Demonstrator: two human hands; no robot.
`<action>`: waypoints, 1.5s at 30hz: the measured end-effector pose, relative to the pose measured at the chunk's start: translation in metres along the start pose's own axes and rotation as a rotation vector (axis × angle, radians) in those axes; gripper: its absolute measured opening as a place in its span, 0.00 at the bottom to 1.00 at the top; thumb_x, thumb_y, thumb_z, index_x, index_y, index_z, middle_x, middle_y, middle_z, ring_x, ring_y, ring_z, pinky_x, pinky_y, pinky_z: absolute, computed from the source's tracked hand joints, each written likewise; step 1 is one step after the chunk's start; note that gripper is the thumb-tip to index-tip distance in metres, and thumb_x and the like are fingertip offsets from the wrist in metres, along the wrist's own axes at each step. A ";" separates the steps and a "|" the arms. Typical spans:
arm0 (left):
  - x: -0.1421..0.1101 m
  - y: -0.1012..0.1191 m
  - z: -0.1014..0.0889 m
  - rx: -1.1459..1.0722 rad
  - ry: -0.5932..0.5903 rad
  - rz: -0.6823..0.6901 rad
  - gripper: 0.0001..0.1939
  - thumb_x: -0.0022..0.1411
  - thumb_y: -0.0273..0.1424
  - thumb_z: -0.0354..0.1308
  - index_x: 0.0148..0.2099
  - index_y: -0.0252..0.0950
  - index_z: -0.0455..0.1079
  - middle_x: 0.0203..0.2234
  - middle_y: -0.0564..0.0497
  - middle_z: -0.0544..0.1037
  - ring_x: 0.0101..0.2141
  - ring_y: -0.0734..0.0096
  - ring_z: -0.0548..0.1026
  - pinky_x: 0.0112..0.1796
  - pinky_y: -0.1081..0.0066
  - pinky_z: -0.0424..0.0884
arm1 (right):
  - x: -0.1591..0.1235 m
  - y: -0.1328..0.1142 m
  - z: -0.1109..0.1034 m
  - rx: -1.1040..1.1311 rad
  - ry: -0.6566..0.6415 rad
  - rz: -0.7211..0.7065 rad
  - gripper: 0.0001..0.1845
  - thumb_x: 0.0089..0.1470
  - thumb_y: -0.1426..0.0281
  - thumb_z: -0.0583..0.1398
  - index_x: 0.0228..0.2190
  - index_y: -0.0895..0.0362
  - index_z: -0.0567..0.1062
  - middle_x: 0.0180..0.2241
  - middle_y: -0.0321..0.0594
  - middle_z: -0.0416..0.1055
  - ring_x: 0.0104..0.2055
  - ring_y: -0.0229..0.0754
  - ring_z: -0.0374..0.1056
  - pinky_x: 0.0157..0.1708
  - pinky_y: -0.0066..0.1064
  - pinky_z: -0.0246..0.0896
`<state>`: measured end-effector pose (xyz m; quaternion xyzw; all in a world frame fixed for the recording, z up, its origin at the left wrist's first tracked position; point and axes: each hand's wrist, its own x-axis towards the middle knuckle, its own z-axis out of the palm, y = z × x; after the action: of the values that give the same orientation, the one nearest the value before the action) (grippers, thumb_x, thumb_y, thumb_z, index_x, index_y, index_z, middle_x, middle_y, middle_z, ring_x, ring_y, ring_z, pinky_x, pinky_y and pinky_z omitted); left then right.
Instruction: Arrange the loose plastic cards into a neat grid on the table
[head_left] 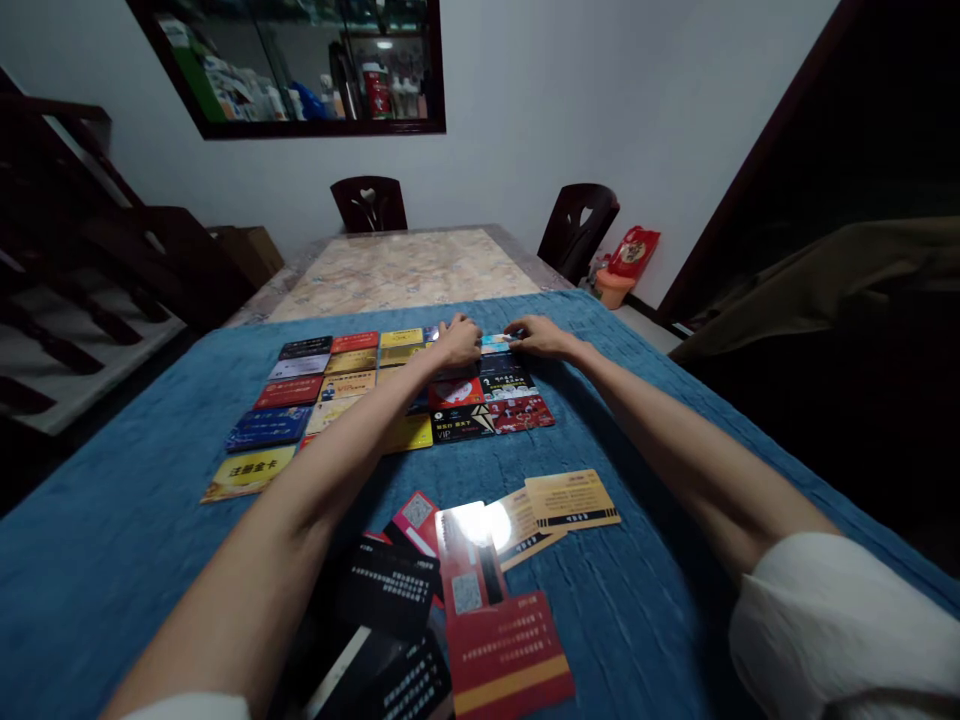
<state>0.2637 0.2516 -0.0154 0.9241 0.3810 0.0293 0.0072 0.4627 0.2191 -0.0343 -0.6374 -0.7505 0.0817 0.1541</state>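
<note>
My left hand [459,342] reaches over the top row of laid-out cards, its fingers bent down and closed. The fingertips are hidden, so what they hold cannot be made out. Just to its right lies a light blue card [495,343], with the closed fingers of my right hand [541,337] on its right edge. Below the hands are a red card [456,393] with a white design, a black VIP card [461,424] and a dark red card [523,414]. My left forearm covers part of the rows.
A loose pile nearer me includes a red card [510,655], black cards [386,588] and a gold card [574,499]. A yellow card [251,472] ends the left column. Everything lies on a blue cloth [622,600]. Dark chairs [581,230] stand beyond the table.
</note>
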 end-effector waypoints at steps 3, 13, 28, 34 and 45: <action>-0.012 0.004 -0.003 -0.002 0.040 0.014 0.17 0.63 0.25 0.50 0.50 0.35 0.75 0.56 0.38 0.72 0.61 0.48 0.58 0.54 0.44 0.60 | -0.010 -0.002 -0.001 0.011 0.065 -0.034 0.20 0.54 0.70 0.62 0.49 0.60 0.79 0.46 0.45 0.78 0.43 0.45 0.72 0.43 0.29 0.64; -0.076 0.031 -0.001 -0.069 0.172 0.093 0.15 0.63 0.27 0.54 0.50 0.34 0.75 0.53 0.39 0.74 0.60 0.46 0.59 0.55 0.45 0.59 | -0.072 -0.016 -0.003 0.079 0.248 -0.215 0.15 0.53 0.73 0.60 0.42 0.59 0.81 0.40 0.46 0.77 0.40 0.45 0.70 0.44 0.35 0.64; -0.186 0.099 -0.001 -0.156 0.153 0.294 0.11 0.64 0.26 0.53 0.47 0.35 0.73 0.50 0.41 0.75 0.62 0.46 0.58 0.56 0.43 0.58 | -0.191 -0.059 -0.002 0.096 0.298 -0.366 0.08 0.60 0.72 0.58 0.36 0.54 0.79 0.35 0.43 0.77 0.37 0.46 0.68 0.39 0.38 0.62; -0.208 0.121 0.001 -0.116 0.080 0.351 0.10 0.66 0.28 0.51 0.47 0.32 0.71 0.49 0.39 0.75 0.63 0.45 0.57 0.55 0.43 0.58 | -0.230 -0.071 -0.006 0.106 0.269 -0.390 0.07 0.61 0.68 0.58 0.37 0.54 0.78 0.38 0.44 0.77 0.41 0.48 0.68 0.42 0.42 0.63; -0.212 0.121 0.003 -0.129 0.050 0.402 0.08 0.66 0.31 0.55 0.42 0.32 0.72 0.48 0.39 0.75 0.61 0.45 0.60 0.54 0.43 0.58 | -0.259 -0.071 -0.009 0.058 0.034 -0.375 0.16 0.58 0.56 0.62 0.41 0.53 0.78 0.43 0.48 0.73 0.44 0.50 0.67 0.44 0.45 0.64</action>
<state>0.1987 0.0168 -0.0245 0.9781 0.1864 0.0776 0.0508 0.4355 -0.0480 -0.0355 -0.4828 -0.8508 0.0623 0.1978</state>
